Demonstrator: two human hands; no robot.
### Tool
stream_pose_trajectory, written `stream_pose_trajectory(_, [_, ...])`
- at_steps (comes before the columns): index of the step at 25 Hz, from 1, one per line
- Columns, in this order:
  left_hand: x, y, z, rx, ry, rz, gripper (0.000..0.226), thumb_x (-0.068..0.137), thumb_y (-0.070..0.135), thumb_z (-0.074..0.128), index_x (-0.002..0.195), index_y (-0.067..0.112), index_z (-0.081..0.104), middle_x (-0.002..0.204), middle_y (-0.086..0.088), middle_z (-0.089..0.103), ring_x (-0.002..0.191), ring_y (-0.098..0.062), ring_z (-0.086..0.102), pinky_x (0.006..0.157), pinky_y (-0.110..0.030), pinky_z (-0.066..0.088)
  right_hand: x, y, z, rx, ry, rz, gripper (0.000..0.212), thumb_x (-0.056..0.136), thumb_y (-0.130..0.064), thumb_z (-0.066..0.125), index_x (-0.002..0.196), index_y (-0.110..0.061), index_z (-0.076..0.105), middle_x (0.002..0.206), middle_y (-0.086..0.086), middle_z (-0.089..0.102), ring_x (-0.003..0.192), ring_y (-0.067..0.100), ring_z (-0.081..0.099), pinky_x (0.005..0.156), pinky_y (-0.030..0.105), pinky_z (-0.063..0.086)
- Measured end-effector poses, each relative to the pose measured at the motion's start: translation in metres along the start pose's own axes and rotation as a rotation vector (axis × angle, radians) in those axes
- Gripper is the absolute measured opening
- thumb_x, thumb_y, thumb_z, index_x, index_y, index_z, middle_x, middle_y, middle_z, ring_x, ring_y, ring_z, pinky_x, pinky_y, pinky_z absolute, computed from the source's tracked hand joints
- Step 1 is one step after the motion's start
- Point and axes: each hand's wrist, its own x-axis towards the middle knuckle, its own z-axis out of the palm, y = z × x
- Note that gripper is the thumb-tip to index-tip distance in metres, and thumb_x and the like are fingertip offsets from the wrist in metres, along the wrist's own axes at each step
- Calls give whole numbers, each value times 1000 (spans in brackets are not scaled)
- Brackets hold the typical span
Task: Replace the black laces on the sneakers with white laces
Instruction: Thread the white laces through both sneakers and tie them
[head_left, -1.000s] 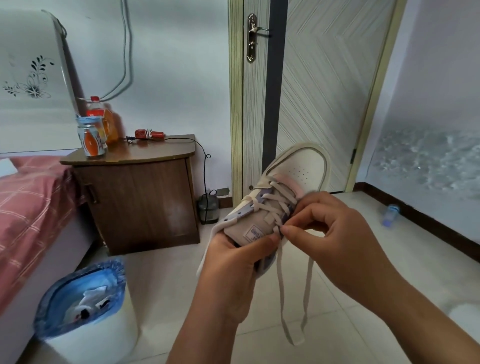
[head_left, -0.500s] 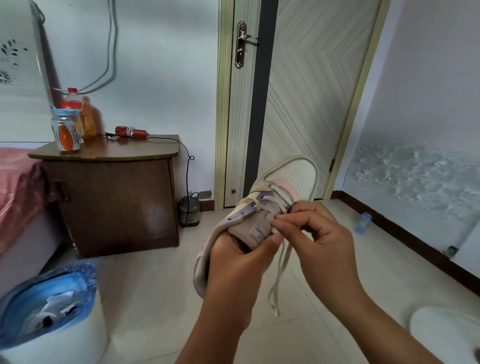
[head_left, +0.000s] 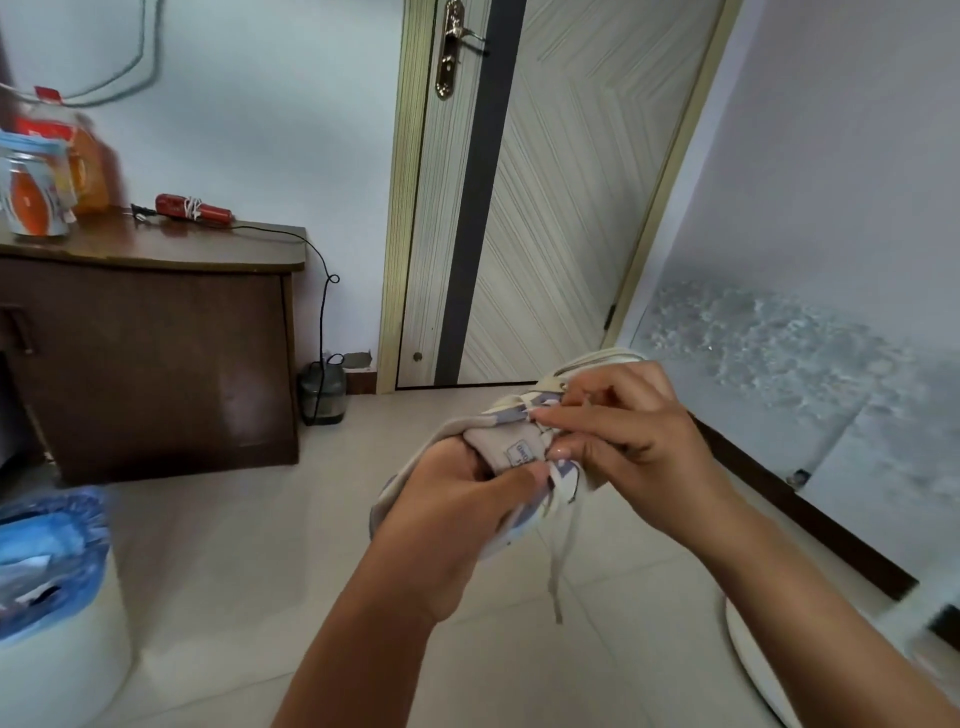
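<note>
head view: the left hand (head_left: 457, 499) grips a sneaker (head_left: 511, 447) from below and behind, fingers curled round its heel end and the thumb pressed over the tongue, just by the small label there. the sneaker is held in the air above the tiled floor (head_left: 249, 561), in front of the door (head_left: 561, 208), its toe pointing away and mostly hidden behind the right hand (head_left: 628, 441). the right hand sits on top of the shoe with its fingers bent, fingertips pinching at the lacing near the upper eyelets; what exactly lies between the fingertips is too small to tell, but it looks like the pale lace (head_left: 561, 561). a loose end of that lace hangs down from the shoe below the hands, free in the air. the lace showing on the shoe is whitish, crossing over lilac eyelet strips.

to the left stands a dark wooden cabinet (head_left: 156, 364) with a blurred orange bottle (head_left: 78, 156) and a jar (head_left: 31, 192) on top, plus a red object (head_left: 192, 208) with a black cord running off the edge. a white bin (head_left: 57, 649) lined with a blue bag sits at the lower left. a white rounded object (head_left: 753, 660) lies on the floor at the lower right, partly behind the right forearm.
</note>
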Motion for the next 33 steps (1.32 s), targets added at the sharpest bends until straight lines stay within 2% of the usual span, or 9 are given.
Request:
stream_pose_trajectory(2, [0, -3, -3, 3, -61, -32, 14, 86, 13, 64, 82, 26, 66, 71, 12, 71, 66, 1, 66, 60, -11, 51, -7, 2, 3, 26, -82, 26, 30, 84, -40, 57, 112, -34, 65, 103, -15, 52, 103, 10, 42, 86, 21, 37])
stream_pose_trajectory(6, [11, -13, -9, -11, -138, -155, 10, 88, 16, 63, 85, 12, 72, 92, -10, 73, 90, -25, 68, 86, -41, 54, -9, 5, 8, 202, -160, 122, 10, 74, -35, 72, 82, -31, 68, 89, -16, 59, 94, 2, 51, 82, 14, 40])
stream_pose_trajectory(11, [26, -51, -13, -47, -153, -355, 21, 82, 35, 65, 84, 17, 74, 99, -14, 72, 100, -33, 66, 98, -54, 45, -21, 25, 14, 382, -196, 718, 15, 78, -11, 73, 71, -18, 61, 76, -5, 63, 69, 3, 58, 68, 15, 46])
stream_pose_trajectory(14, [22, -62, -16, 46, -162, -443, 22, 91, 29, 58, 96, 12, 70, 95, -11, 73, 90, -28, 68, 91, -45, 52, -46, 71, 0, 3, 27, 928, 9, 87, -18, 65, 83, -14, 59, 80, -1, 62, 71, 3, 56, 63, 8, 38])
stream_pose_trajectory(17, [19, -64, -18, 105, -226, -504, 21, 91, 20, 56, 93, 4, 69, 84, -12, 72, 73, -23, 67, 72, -34, 54, -85, 105, -16, -424, -24, 1057, 18, 92, -16, 57, 107, -6, 57, 104, 16, 65, 96, 30, 58, 79, 33, 43])
stream_pose_trajectory(20, [17, -69, -19, 192, -252, -510, 19, 90, 18, 57, 86, 4, 70, 72, -8, 71, 60, -19, 65, 58, -25, 52, -85, 77, -4, -200, -460, 868, 35, 88, -16, 64, 122, -18, 57, 113, 4, 63, 101, 15, 57, 86, 28, 42])
stream_pose_trajectory(24, [20, -80, -17, 178, -286, -537, 28, 91, 20, 57, 100, -5, 65, 98, -25, 68, 80, -32, 64, 77, -41, 51, -60, -2, 23, 387, -805, 689, 13, 81, -18, 71, 93, -24, 68, 91, -9, 70, 86, 2, 63, 79, 17, 49])
stream_pose_trajectory(29, [24, -91, -13, 212, -339, -507, 23, 91, 21, 59, 98, 0, 65, 90, -19, 71, 75, -29, 67, 73, -38, 54, -64, -9, 30, 267, -851, 673, 14, 81, -18, 72, 86, -25, 61, 80, 0, 63, 72, 8, 56, 71, 28, 48])
stream_pose_trajectory(33, [27, -85, -23, 248, -413, -510, 25, 92, 23, 56, 103, 3, 67, 90, -15, 73, 82, -28, 70, 75, -37, 56, -58, 18, 8, -253, -809, 502, 8, 88, -19, 63, 92, -14, 67, 86, -7, 53, 84, 10, 49, 73, 21, 35])
